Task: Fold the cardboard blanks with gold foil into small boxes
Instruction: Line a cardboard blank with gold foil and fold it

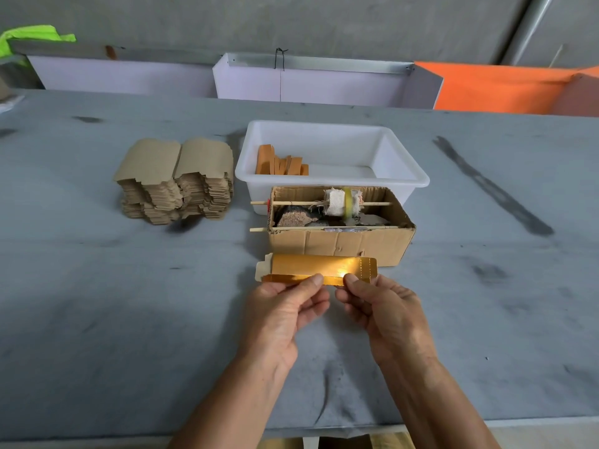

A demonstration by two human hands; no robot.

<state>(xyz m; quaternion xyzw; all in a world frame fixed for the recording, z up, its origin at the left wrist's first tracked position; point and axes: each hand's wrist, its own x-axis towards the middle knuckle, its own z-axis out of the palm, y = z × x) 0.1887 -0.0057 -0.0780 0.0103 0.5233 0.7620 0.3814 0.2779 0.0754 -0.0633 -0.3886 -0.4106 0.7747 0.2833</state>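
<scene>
Both hands, left and right, pinch a gold-foil blank, its near strip creased.

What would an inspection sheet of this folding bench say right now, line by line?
Surface: grey table, dark smudges.
Job's things: gold foil blank partly folded, held above the table; stack of brown blanks on the left; white tub with orange folded pieces.
Clutter: open cardboard box holding sticks, a cloth-wrapped roller and scraps.
Grips: left hand and right hand both pinch the blank's near edge.
Cables: thin black wire hanging on the back rail.
Surroundings: concrete wall, white panels, orange sheet.
</scene>
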